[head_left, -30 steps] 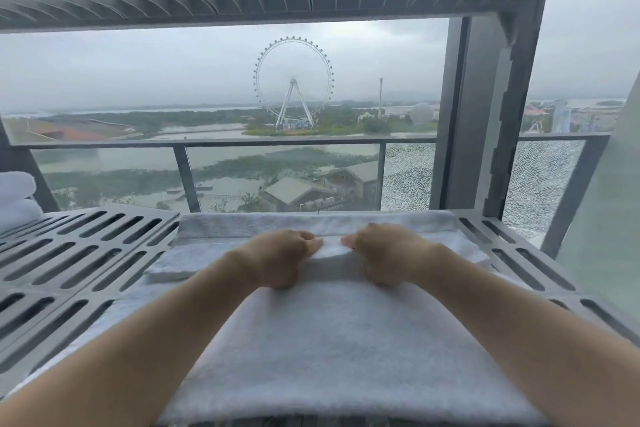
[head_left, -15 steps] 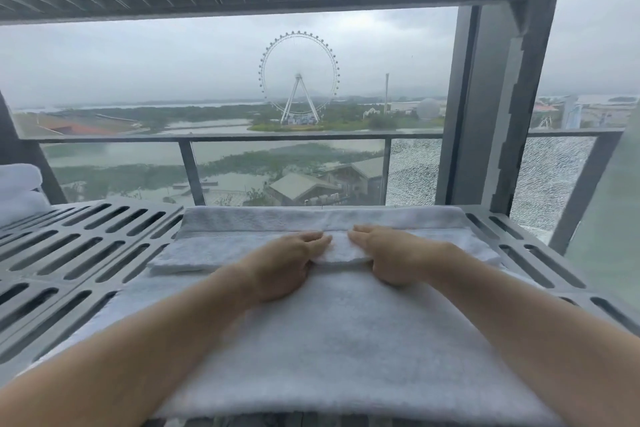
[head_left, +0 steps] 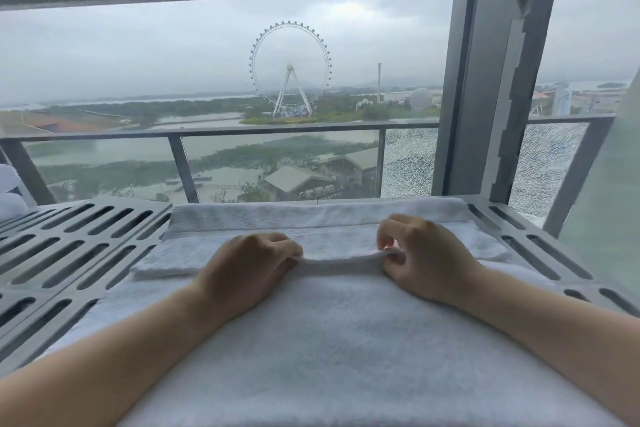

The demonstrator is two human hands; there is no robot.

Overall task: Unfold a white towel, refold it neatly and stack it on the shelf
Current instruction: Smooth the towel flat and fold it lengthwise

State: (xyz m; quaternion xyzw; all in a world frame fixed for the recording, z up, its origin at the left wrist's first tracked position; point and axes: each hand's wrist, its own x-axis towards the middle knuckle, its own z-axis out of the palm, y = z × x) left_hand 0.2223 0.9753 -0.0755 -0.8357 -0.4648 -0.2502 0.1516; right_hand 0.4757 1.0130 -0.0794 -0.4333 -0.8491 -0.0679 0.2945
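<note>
In the head view, the white towel [head_left: 332, 340] lies spread on the slotted grey shelf [head_left: 79, 246], under both forearms. The left hand [head_left: 247, 267] is curled, fingers pinching a raised fold of towel at its fingertips. Just to its right, the right hand [head_left: 420, 256] pinches the same ridge between thumb and fingers. Beyond both hands lie further folded layers; far left of the left hand sit stacked towels [head_left: 10, 191].
</note>
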